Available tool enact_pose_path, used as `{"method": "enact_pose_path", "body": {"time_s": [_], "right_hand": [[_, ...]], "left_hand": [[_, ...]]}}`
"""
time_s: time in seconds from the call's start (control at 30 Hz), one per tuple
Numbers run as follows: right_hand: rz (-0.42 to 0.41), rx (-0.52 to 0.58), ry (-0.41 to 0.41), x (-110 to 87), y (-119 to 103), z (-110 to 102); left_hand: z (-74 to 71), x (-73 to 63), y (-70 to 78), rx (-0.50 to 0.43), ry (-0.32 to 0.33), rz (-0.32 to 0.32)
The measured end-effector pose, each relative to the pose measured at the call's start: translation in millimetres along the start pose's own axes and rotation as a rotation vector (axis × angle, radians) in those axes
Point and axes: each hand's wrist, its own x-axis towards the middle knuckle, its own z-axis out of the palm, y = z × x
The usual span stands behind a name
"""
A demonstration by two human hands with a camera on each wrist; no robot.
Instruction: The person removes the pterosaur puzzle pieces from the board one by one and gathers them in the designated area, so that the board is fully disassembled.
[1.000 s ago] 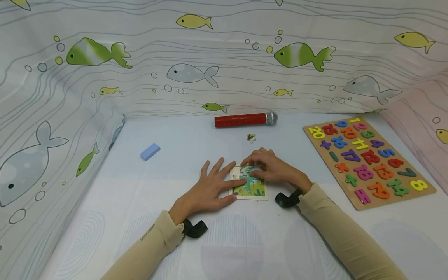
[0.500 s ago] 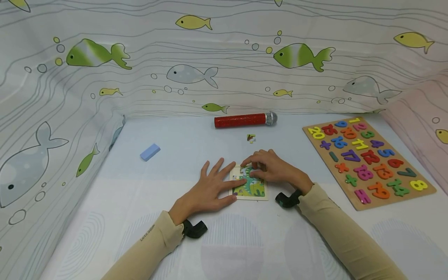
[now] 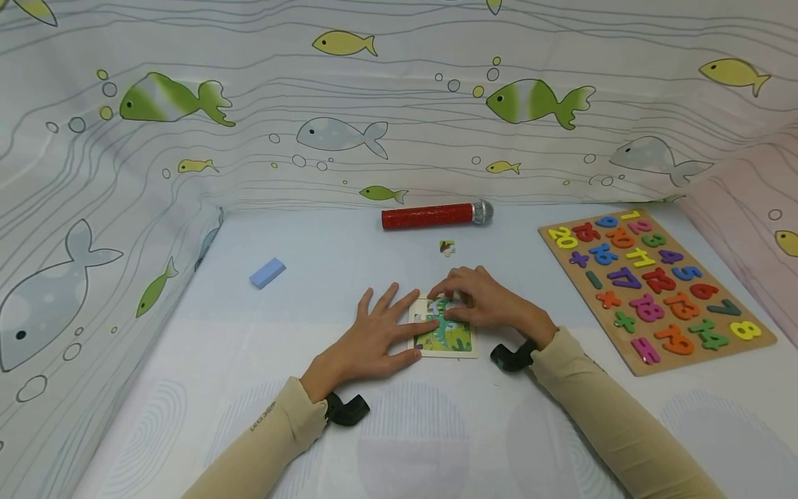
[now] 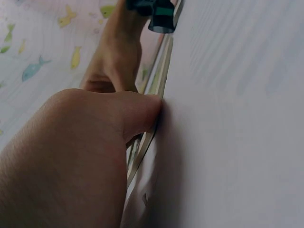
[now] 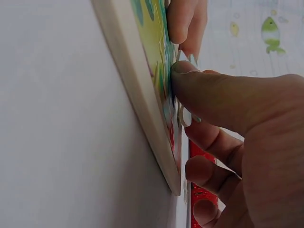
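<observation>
A small wooden-framed jigsaw puzzle [image 3: 444, 339] with a green dinosaur picture lies flat on the table between both hands. My left hand [image 3: 370, 339] rests with its fingers spread straight, one finger lying across the picture and the thumb at the frame's near left corner. At the upper part of the puzzle, my right hand [image 3: 483, 296] pinches a puzzle piece [image 5: 185, 116] between thumb and fingers. The piece looks raised at an angle off the picture in the right wrist view, and most of its face is hidden. Beyond the right hand lies a loose puzzle piece [image 3: 447, 247].
A red toy microphone [image 3: 430, 216] with a silver head lies at the back. At the left is a blue block [image 3: 267, 273]. A wooden number board [image 3: 598, 294] with colourful numerals takes up the right side. Fish-printed cloth [image 3: 262, 90] walls enclose the table's back and sides.
Both hands stay almost where they were on the puzzle. The right hand's fingers shift very slightly around the piece, and the head view tilts up a little.
</observation>
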Motion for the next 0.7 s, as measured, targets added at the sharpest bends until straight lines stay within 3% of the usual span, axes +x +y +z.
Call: {"method": "enact_pose_path", "body": {"time_s": [0.43,0.7], "right_hand": [[-0.015,0.026,-0.018,-1.1,0.8,0.3],[-0.004,0.022,0.017,-1.2,1.6,0.5]], "left_hand": [[0.0,0.9,0.0,0.01,-0.008,-0.002],[-0.6,0.2,0.2,0.009,-0.011,-0.005]]}}
